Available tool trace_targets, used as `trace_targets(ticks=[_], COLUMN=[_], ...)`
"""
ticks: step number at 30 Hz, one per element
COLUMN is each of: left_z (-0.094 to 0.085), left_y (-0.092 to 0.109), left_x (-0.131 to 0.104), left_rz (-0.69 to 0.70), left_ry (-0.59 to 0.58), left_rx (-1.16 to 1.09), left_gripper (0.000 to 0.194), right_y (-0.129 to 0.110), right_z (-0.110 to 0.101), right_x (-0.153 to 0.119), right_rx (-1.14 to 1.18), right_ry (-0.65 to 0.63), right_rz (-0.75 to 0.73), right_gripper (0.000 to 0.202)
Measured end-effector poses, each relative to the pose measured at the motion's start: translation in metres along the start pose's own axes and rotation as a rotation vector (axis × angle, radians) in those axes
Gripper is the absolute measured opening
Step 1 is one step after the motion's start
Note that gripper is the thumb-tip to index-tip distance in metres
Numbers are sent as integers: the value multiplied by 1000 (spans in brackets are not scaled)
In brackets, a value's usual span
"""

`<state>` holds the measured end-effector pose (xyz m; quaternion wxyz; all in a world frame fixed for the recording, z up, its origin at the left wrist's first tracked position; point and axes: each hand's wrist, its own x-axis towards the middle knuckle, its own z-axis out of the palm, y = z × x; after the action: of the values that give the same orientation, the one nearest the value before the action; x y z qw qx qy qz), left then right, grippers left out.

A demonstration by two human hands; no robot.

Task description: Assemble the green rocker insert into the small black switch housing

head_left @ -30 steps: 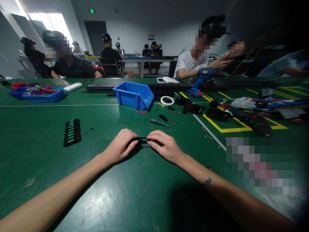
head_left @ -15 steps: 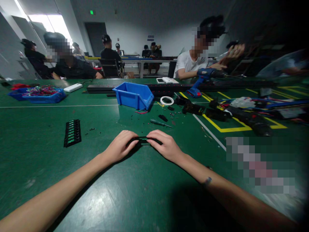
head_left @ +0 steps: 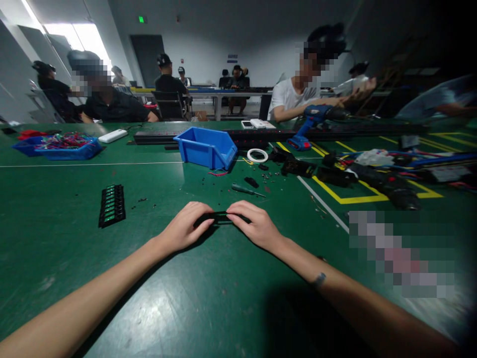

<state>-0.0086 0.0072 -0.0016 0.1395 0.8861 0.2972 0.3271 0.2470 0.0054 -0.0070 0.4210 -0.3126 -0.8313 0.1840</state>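
Observation:
My left hand and my right hand face each other above the green table. Both are closed, thumbs and fingers pinching opposite ends of a thin black strip. Only its short middle part shows between the fingertips; the ends are hidden in my hands. To the left lies a black slotted holder with a row of green pieces. A screwdriver with a dark green handle rests just beyond my right hand, beside a small black part.
A blue bin stands ahead, with a white ring to its right. Blue trays of coloured wires sit at far left. A blue cordless drill, a black power tool and cables crowd the right. Co-workers sit across the table.
Both hands keep nearly the same place and grip. Green that showed on the strip between my fingertips is now barely visible; it looks black. A co-worker's raised hand at right has shifted slightly.

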Motion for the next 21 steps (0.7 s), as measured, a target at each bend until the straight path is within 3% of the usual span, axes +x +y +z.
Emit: trace_targets(ticks=[13,21], left_z=[9,8], left_y=[-1,-5], left_x=[2,12], left_rz=[112,25], left_ry=[-28,8], left_rx=[11,-9], left_gripper=[30,26], right_y=[3,4], right_z=[0,2], right_x=[0,1], right_rx=[-15,-64], right_ry=[39,24], right_rz=[69,86], right_gripper=[15,13])
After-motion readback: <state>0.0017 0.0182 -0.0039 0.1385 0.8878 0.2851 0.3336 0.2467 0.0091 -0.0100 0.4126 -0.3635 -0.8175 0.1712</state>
